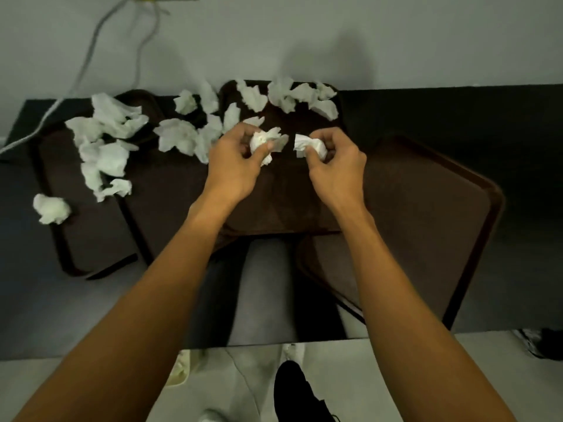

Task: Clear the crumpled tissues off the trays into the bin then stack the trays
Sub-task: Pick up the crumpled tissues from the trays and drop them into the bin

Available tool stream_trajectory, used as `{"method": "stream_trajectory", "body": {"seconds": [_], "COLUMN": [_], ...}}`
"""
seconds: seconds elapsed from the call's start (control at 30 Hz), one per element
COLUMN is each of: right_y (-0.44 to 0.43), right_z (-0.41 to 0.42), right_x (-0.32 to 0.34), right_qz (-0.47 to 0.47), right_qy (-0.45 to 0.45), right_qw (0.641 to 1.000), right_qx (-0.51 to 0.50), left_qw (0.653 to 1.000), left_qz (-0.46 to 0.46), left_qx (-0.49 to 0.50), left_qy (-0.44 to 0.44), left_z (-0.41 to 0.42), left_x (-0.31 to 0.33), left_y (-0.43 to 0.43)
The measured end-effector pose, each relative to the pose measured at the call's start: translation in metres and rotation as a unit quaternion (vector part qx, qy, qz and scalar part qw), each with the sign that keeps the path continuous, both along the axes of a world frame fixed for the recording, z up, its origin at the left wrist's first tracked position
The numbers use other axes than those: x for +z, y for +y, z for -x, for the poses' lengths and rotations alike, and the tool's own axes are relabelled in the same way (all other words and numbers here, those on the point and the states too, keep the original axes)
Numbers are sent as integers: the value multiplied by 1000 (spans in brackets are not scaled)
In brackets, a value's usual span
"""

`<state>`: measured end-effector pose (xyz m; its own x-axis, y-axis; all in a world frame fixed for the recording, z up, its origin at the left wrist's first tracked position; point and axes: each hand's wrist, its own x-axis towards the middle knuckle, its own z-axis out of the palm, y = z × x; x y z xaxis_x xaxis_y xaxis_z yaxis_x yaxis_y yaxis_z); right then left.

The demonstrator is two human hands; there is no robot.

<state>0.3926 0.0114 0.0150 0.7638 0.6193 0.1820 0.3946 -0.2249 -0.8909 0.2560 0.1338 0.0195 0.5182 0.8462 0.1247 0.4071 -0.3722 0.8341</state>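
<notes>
Tissue wad [262, 142] pinched in my left hand [233, 166], second wad [311, 146] gripped in my right hand [338, 169], both above middle tray [280, 205], loose tissues [105, 158] scattered leftward

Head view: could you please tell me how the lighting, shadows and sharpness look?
Head view: dim light, so the brown trays nearly merge with the dark table; soft shadows fall on the wall; the tissues look slightly smeared.
</notes>
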Motion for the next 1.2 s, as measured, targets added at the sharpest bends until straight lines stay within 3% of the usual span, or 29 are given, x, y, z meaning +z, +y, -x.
{"method": "stream_trajectory", "body": {"seconds": [0.3,0.7,0.97,1.2], "right_y": [8,6,4,6], "right_z": [159,372,472,518], "right_x": [13,15,-17,-69], "right_qz": [2,-1,26,82], "right_qy": [21,68,90,82], "right_qw": [998,978,950,920], "right_qx": [59,200,299,374], "left_qw": [995,980,945,901], "left_qz": [36,19,106,182], "left_qx": [80,186,300,381], "left_qy": [-38,-68,-83,-95], "left_z": [178,404,515,564], "left_x": [11,12,-32,-77], "left_y": [-26,-71,-101,-123]}}
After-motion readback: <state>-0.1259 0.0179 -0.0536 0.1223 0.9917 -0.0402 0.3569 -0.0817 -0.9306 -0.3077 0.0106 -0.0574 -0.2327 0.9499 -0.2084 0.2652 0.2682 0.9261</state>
